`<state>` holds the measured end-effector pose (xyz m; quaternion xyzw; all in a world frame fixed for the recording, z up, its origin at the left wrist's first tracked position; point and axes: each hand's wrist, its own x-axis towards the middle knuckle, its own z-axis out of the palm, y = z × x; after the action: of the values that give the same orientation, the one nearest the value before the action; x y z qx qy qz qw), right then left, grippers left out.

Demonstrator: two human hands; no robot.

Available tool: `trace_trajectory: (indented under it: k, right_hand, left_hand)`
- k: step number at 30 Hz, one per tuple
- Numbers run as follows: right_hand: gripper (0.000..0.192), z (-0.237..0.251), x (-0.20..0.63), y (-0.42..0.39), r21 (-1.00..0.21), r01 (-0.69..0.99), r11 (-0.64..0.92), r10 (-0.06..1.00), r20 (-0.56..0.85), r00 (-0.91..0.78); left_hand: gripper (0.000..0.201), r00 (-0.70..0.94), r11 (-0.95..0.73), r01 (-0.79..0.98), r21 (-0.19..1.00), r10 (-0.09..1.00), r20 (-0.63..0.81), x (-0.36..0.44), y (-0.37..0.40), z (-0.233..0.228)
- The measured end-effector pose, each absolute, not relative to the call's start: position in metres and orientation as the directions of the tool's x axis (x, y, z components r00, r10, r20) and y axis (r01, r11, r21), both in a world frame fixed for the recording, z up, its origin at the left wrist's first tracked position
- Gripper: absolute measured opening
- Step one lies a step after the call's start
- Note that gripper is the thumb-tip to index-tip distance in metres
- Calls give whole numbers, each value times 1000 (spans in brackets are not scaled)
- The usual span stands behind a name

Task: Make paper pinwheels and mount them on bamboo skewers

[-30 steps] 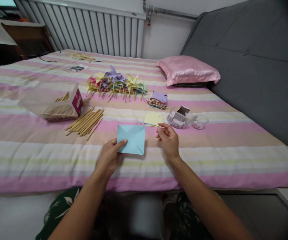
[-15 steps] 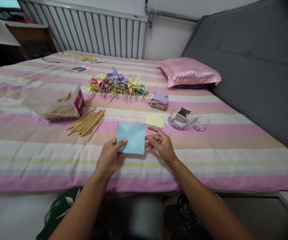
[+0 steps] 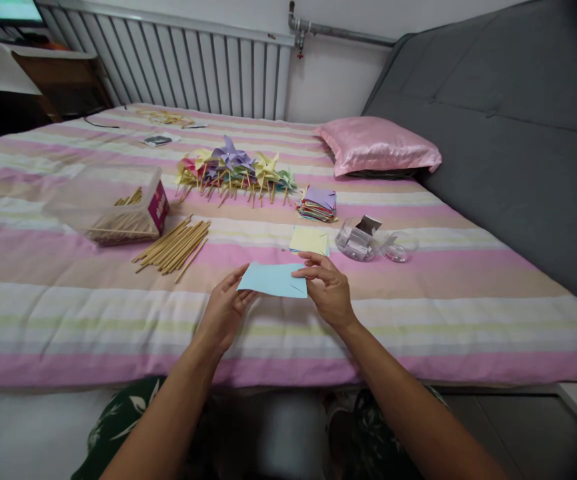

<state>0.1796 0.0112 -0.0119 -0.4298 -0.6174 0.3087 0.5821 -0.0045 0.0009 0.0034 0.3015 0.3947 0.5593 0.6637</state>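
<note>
A light blue square of paper with slits toward its corners is held tilted above the bed, between both hands. My left hand supports its left edge, with the thumb along the side and fingers underneath. At the right edge, my right hand pinches the sheet, index finger on top. Just beyond lies a small stack of paper squares, pale yellow on top. Behind that rests a taller pile of coloured paper squares, purple uppermost.
Finished pinwheels lie heaped farther back. Loose wooden sticks spread beside a clear plastic box containing more sticks. An open round clear container and its lid sit at right. Behind is a pink pillow.
The blue paper has tilted flatter and shifted slightly right. My right hand has closed on its right edge, and my left thumb has moved off its face to the left edge.
</note>
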Motion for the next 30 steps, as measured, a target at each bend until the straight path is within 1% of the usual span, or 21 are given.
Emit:
trace_trajectory:
  k: [3,4,5,7,9,11,15,17,19,21,25,28,30]
  right_hand:
    - [14,-12,181,11,-851,221,477,864,499,59]
    - [16,-12,181,11,-846,224,484,861,506,52]
    - [18,-11,181,11,-841,226,491,858,512,43]
    - [22,-11,180,11,-832,229,505,851,525,30]
    - [25,-11,180,10,-823,241,515,845,535,21]
    - [27,-10,180,9,-812,264,520,840,543,17]
    - [29,-11,179,8,-791,310,527,833,553,-4]
    - [28,-11,178,7,-791,311,527,836,548,-22]
    - [28,-11,178,8,-801,290,524,843,536,-41]
    - [25,-11,177,8,-822,256,508,858,510,-63]
    - [17,-12,178,9,-899,154,409,912,396,-109]
    - [13,-13,178,10,-941,50,334,930,320,-180]
    - [15,-12,178,10,-952,10,304,922,292,-252]
  left_hand:
    - [11,153,301,-594,746,953,-263,-5,0,9]
    - [10,174,332,-619,712,942,-288,-6,0,10]
    - [12,198,362,-637,680,930,-310,-6,0,12]
    - [24,268,416,-651,634,908,-321,-8,0,14]
    - [36,330,451,-639,623,893,-307,-10,1,15]
    - [37,323,442,-611,657,896,-303,-10,1,14]
    - [24,217,356,-458,815,933,-286,-7,-2,10]
    - [27,206,335,-378,863,939,-274,-6,-3,8]
    - [31,208,337,-341,878,938,-279,-6,-4,7]
    - [31,196,338,-336,879,938,-286,-6,-3,5]
    - [28,144,324,-355,877,946,-292,-9,-1,3]
    - [28,129,324,-368,872,946,-297,-10,0,2]
    - [29,142,331,-372,867,943,-300,-11,0,2]
